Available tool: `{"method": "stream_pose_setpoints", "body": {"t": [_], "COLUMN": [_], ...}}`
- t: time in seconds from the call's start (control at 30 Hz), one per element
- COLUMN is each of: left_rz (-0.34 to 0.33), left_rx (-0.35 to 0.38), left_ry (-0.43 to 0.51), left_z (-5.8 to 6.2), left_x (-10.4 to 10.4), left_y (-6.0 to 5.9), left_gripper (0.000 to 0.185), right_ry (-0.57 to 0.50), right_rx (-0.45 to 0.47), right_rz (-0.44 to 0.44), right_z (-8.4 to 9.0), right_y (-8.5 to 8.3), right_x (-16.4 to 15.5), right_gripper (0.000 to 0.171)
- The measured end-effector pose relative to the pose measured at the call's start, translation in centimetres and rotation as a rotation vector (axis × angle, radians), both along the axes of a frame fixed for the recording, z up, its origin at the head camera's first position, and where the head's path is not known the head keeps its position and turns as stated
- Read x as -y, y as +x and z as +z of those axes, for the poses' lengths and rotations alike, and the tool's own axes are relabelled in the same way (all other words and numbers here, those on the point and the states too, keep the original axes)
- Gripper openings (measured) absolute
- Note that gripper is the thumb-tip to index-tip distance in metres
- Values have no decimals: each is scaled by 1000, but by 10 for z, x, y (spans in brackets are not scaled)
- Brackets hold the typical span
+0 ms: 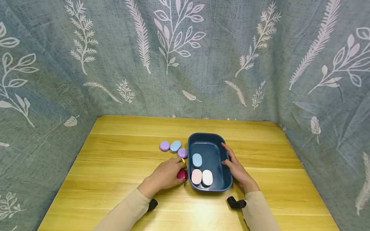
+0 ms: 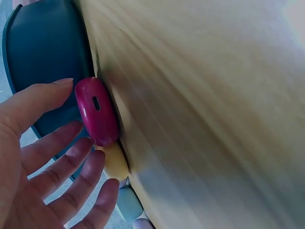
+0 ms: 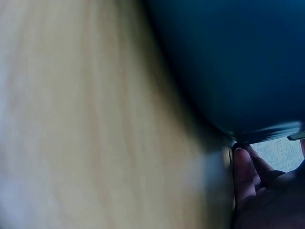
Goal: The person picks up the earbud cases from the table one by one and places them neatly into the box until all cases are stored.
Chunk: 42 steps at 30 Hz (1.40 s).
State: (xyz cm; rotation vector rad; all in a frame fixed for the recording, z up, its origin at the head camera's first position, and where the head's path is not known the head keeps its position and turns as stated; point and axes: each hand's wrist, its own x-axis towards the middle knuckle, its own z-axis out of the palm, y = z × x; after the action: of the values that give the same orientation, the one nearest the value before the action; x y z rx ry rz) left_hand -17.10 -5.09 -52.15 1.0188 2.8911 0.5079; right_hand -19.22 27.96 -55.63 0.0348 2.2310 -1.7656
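A magenta earbud case (image 2: pixel 96 112) with a small slot-shaped port lies on the table against the outer left wall of a dark blue tray (image 1: pixel 215 160). Around it my left hand (image 1: pixel 167 175) spreads thumb and fingers, the fingertips close to its surface; in the left wrist view they are not closed on it. Beyond it sits a yellow case (image 2: pixel 116 162), mostly covered by the hand in the head view. My right hand (image 1: pixel 238 170) holds the tray's right wall, thumb over the rim and fingers along the outside. Inside are light blue (image 1: pixel 197 160), pink (image 1: pixel 196 177) and white (image 1: pixel 207 178) cases.
Past the left hand, a purple case (image 1: pixel 182 153), a light blue case (image 1: pixel 175 146) and another purple case (image 1: pixel 164 146) lie beside the tray. All stand on a wooden table (image 1: pixel 115 166), with a patterned cloth (image 1: pixel 214 83) behind. Black wrist mounts (image 1: pixel 236 203) hang below the sleeves.
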Motion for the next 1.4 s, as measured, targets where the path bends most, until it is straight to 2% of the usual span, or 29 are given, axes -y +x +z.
{"method": "stream_pose_setpoints", "body": {"t": [0.3, 0.57, 0.83, 1.4], "left_rz": [-25, -18, -4, -12], "left_rx": [-19, -67, -59, -71], "left_ry": [-62, -112, -150, -132], "left_z": [-3, -4, -1, -5], "left_x": [-3, -6, -8, -6], "left_y": [2, 5, 9, 11], "left_gripper": [33, 34, 42, 41], "right_ry": [-3, 1, -8, 0], "right_rx": [-9, -15, -21, 16], "right_rz": [-1, -2, 1, -12], "right_z": [-1, -1, -1, 1], "right_y": [1, 1, 2, 2], "right_x": [0, 0, 1, 1], "right_gripper": [76, 76, 77, 74]}}
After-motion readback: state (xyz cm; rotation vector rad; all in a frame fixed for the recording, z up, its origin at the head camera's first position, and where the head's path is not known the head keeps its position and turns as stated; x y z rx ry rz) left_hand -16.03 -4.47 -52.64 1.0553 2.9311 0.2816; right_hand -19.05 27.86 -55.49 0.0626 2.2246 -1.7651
